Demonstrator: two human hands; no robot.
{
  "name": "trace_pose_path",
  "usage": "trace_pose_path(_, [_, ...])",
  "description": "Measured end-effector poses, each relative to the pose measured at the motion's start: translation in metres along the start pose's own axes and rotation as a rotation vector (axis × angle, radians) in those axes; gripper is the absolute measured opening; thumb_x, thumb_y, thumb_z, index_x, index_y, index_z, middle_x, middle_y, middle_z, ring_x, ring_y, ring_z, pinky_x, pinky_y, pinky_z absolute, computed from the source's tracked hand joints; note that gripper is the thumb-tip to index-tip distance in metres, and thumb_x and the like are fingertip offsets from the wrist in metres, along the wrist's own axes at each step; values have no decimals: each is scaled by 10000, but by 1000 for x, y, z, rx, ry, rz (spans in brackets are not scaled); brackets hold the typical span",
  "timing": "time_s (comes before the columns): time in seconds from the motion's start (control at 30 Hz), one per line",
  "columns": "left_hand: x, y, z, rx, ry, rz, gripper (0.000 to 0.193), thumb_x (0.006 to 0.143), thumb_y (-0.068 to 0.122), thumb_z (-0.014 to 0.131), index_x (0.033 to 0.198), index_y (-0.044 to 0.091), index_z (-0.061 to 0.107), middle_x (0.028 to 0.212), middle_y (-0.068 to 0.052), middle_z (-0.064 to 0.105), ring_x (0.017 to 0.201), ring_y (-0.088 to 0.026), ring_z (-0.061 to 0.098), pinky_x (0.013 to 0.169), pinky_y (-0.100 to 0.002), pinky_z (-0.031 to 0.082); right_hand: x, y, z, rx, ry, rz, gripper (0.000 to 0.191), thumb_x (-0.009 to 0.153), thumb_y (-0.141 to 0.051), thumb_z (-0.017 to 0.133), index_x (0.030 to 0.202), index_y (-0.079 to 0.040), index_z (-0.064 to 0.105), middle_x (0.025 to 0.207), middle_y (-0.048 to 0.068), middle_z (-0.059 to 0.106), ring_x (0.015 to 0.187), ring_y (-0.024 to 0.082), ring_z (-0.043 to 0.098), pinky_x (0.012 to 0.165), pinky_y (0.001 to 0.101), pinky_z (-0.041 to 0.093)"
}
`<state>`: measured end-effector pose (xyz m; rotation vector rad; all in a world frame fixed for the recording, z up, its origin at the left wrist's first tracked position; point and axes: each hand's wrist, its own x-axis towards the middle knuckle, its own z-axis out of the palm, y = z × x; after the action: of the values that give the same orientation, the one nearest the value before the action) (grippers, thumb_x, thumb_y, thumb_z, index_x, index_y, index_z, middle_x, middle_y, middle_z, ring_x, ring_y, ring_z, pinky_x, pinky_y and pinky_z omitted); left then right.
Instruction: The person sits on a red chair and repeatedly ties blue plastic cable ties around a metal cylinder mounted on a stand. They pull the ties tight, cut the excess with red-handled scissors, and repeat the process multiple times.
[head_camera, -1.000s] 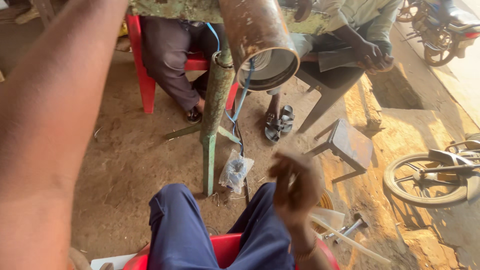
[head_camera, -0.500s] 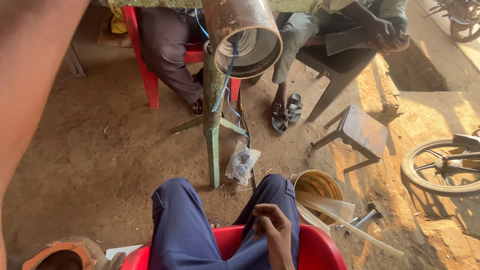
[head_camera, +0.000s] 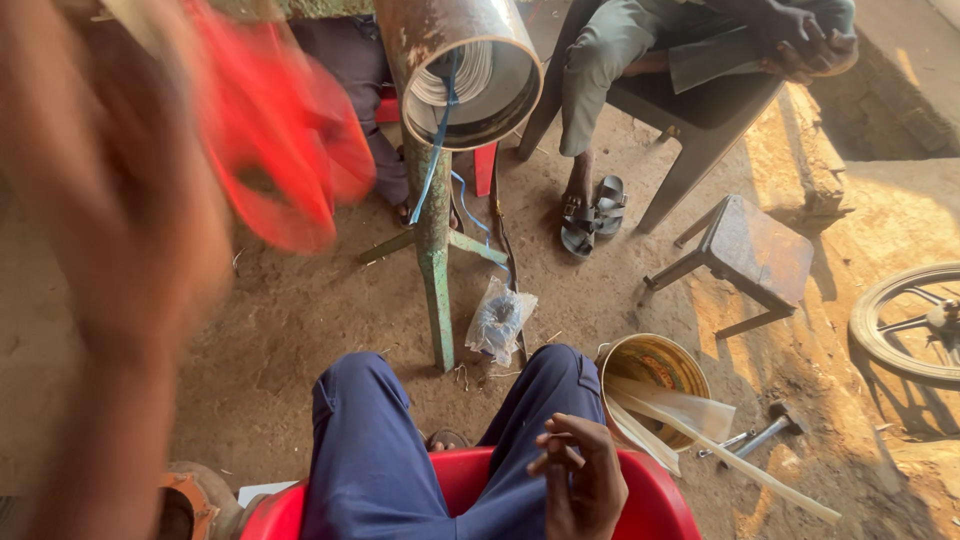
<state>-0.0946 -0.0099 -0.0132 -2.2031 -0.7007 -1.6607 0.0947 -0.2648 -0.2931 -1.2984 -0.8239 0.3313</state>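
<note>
I sit on a red plastic chair in blue trousers. My left hand is raised close to the camera and badly blurred. It seems to hold a red object, also blurred, up at the left. My right hand rests by my right thigh with its fingers loosely bent and nothing seen in it. In front of my knees stands a green metal stand carrying a wide rusty pipe with a blue wire hanging from its mouth.
A plastic bag with a wire coil lies at the stand's foot. A yellow bucket with pale strips, a hammer, a small stool and a wheel are at the right. Two people sit beyond; sandals lie there.
My left arm has swung across the left of the view, and a blurred red object now shows by it. My right hand has dropped from in front of me to my thigh.
</note>
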Motion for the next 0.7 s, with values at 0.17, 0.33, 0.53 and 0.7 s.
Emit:
trace_pose_path(0.17, [-133,91,-7,-671,-385,-629,86,1024,124,593,1067,49,593,865,-24,660,697,-62,651,640,-216,544,5,-66,39,-187,-121,-314,486,846,-107,810,1281,-23,610,1266,194,645,1091,244,723,966,353,630])
trace_pose_path(0.33, [-191,123,15,-1276,-231,-1167,296,1139,273,458,1128,4,581,927,-40,516,862,-91,479,789,-250,428,16,-70,46,-182,-533,-85,824,798,-231,888,1458,18,462,1285,184,629,1085,249,676,946,348,554])
trace_pose_path(0.53, [-190,140,18,-1849,-15,-1435,410,1084,390,397,1220,24,520,962,-109,579,926,-189,570,835,-326,491,1,-35,33,346,-527,289,534,1001,-125,674,1427,128,476,1500,251,503,1326,278,528,1073,366,425])
trace_pose_path(0.7, [-207,141,23,-1819,-34,-1378,294,1131,223,479,1297,-7,557,907,-86,609,894,-212,626,857,-355,535,5,-28,9,-30,-392,-30,528,1020,-297,630,1405,62,595,1314,196,656,1126,240,720,935,328,600])
